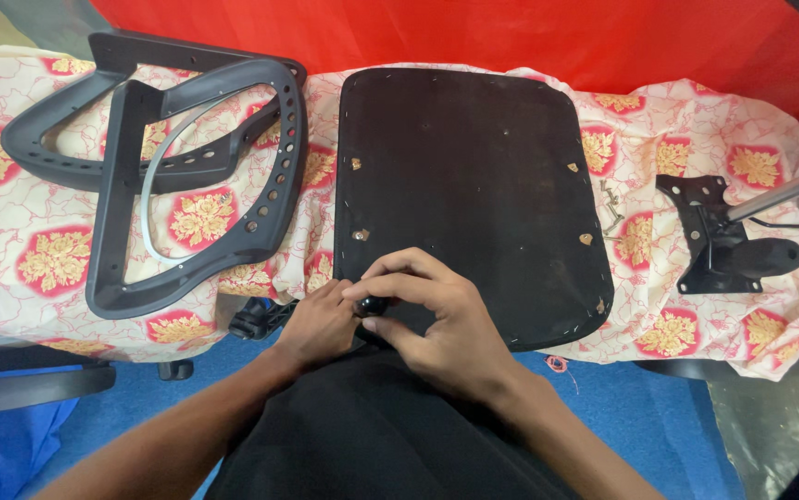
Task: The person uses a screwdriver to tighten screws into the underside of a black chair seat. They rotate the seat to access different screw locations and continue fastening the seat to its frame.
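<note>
while both your hands met at the near edge of the table, your right hand [436,315] pinched a small dark knob [371,305] between thumb and fingers, and your left hand [318,324] curled closed against it. the knob sat at the near edge of the black seat pan [474,176]; a grey chair frame [187,167] lay toward the far left corner, a metal bracket [719,245] near the right edge.

The seat panel [474,185] lies on the patterned cloth [48,259]. Left of the panel rests the chair frame [187,176] — right of it the bolts [611,208], then the tilt mechanism [724,245]. Both hands — left hand [321,324], right hand [436,319] — meet at the panel's near edge.
</note>
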